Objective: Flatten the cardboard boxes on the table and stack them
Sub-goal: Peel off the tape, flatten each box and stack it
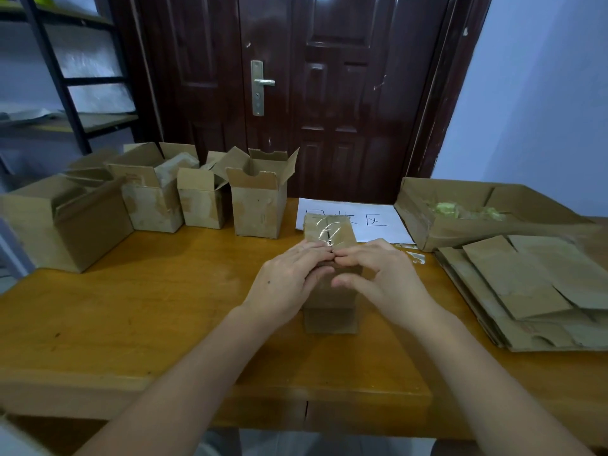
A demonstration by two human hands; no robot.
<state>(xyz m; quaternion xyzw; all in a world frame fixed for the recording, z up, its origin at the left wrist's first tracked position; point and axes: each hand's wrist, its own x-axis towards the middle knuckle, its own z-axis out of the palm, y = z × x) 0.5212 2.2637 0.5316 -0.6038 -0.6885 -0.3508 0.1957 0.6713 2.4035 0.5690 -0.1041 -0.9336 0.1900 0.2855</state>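
Taped box point(330, 232) centre of table point(148, 311), both hands on its near end. Four open boxes point(204, 202) in a row behind-left. Paper sheet point(378, 222) behind box. Flattened stack point(526, 291) right, open carton point(460, 212) behind it.

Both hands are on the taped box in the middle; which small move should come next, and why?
Probably peel the clear tape off. It seals the top of the small box, and the fingertips of the left hand and the right hand meet at its near end.
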